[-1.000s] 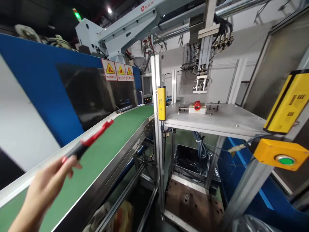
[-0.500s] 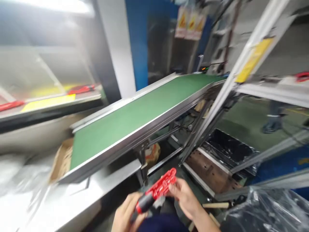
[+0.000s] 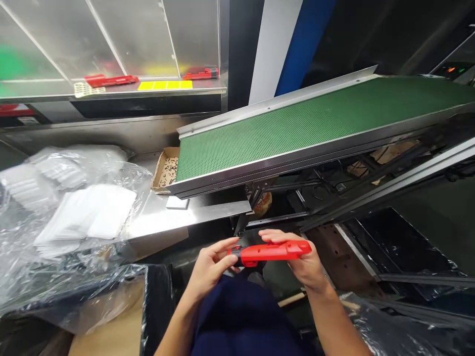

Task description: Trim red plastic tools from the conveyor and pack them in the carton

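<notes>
A red plastic part point(image 3: 272, 251) with a black section at its left end is held level in front of my body, its smooth outer side up. My left hand point(image 3: 211, 264) pinches the black end between thumb and fingers. The right end rests in my right hand point(image 3: 306, 262), whose fingers lie along the far edge and whose palm is beneath. Beyond both hands, the green conveyor belt point(image 3: 260, 141) slopes up to the right.
White foam sheets point(image 3: 89, 217) in clear plastic lie at left, above a lined carton point(image 3: 111, 316). A cardboard tray point(image 3: 163, 173) sits at the belt's lower end. Red parts point(image 3: 118, 80) and yellow labels point(image 3: 165, 85) lie on the shelf behind. Metal frame bars cross at right.
The view has swung left. The red part has turned from tilted, with its ribbed inner side showing, to level with its smooth side showing. Both hands have kept hold of it.
</notes>
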Motion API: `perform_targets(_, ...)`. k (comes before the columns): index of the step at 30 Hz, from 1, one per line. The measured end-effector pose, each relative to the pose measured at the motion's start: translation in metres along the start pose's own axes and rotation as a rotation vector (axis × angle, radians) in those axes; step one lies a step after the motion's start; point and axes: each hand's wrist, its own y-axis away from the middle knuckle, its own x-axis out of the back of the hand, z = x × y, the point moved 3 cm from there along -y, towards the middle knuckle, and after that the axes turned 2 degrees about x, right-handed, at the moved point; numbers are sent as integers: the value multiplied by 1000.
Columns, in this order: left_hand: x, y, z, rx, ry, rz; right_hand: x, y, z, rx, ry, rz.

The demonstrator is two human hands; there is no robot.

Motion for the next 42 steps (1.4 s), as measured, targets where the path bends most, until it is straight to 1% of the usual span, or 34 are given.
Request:
perform_targets(1,0,1,4,-93,-33,30,1,0,-4,31,1,-13)
perform_targets(2,-1,3,9,-216,-77,78,2,1,-6,39,-5,-6)
perform_targets(4,-2,8,17,-473,-197,188,5,5,-8,-11,-21,21)
perform_targets(6,-5,14,19,-649,-325,258,7,13,-6,-78,-36,20)
perform_targets(8,-8,16,16,-739,-426,284,8,22,-4,-128,-54,9)
perform_targets(11,-13,17,11,-826,-504,278,9,34,0,-162,-124,24)
perform_targets(13,-16,18,7,-876,-520,257,11,41,3,-181,-138,69)
perform_targets(15,-20,19,5,-891,-514,238,15,46,5,-198,-92,165)
perform_targets(17,-22,19,3,-819,-453,235,17,50,5,-212,-43,258)
perform_targets(18,-23,18,1,-743,-383,239,17,52,5,-219,-38,285)
perform_targets(20,-25,15,-4,-536,-182,261,15,54,3,-234,-65,304)
perform_targets(22,-29,10,-11,-317,26,256,11,57,2,-245,-88,332)
perform_targets(23,-33,7,-15,-226,117,230,9,59,2,-245,-79,361)
perform_targets(25,-43,1,-22,-75,293,137,4,65,2,-235,-6,432)
perform_targets(26,-50,-1,-25,-16,385,86,0,69,3,-225,57,466)
perform_targets(28,-61,-3,-28,63,564,21,-8,79,5,-208,208,515)
perform_targets(30,-71,-3,-29,100,689,-11,-17,89,6,-180,355,542)
perform_targets(31,-74,-2,-28,104,729,-23,-21,94,7,-158,414,534)
perform_targets(32,-76,0,-27,104,757,-36,-25,97,7,-130,462,500)
perform_targets(33,-77,1,-27,99,780,-48,-28,98,7,-95,501,430)
perform_targets(34,-77,1,-26,96,800,-58,-30,97,7,-46,536,321)
perform_targets(37,-71,0,-26,89,852,-36,-30,87,4,175,639,-91)
perform_targets(38,-67,-2,-26,91,860,-16,-26,82,1,250,674,-181)
perform_targets(39,-64,-3,-27,94,863,8,-20,76,-2,306,707,-220)
perform_targets(40,-61,-4,-27,105,860,23,-12,69,-6,330,734,-209)
perform_targets(42,-58,-4,-27,159,849,8,6,53,-12,286,743,-103)
